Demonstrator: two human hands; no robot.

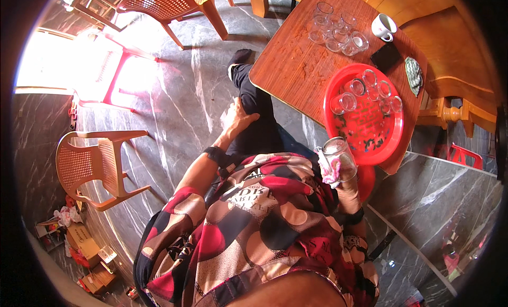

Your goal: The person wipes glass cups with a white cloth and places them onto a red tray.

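Observation:
My right hand [347, 188] holds a clear glass cup [339, 148] beside the tray's near edge. A pink-and-white cloth [330, 168] lies against the cup's left side. My left hand [239, 120] rests at my knee, thumb spread away from the fingers. Something pale and translucent [226, 115] shows along its outer side; whether the hand grips it is unclear. A round red tray [367, 150] with a printed pattern overhangs the near side of the wooden table [289, 72]. Several clear glasses [370, 78] are on its far half, some tipped over.
Several more glasses [337, 31] cluster on the table's far part, among wet patches. Nearby are a white mug [383, 27], a dark flat object [385, 57] and a crumpled striped cloth [413, 76]. A wooden bench [444, 45] flanks the table; plastic chairs [103, 164] stand left.

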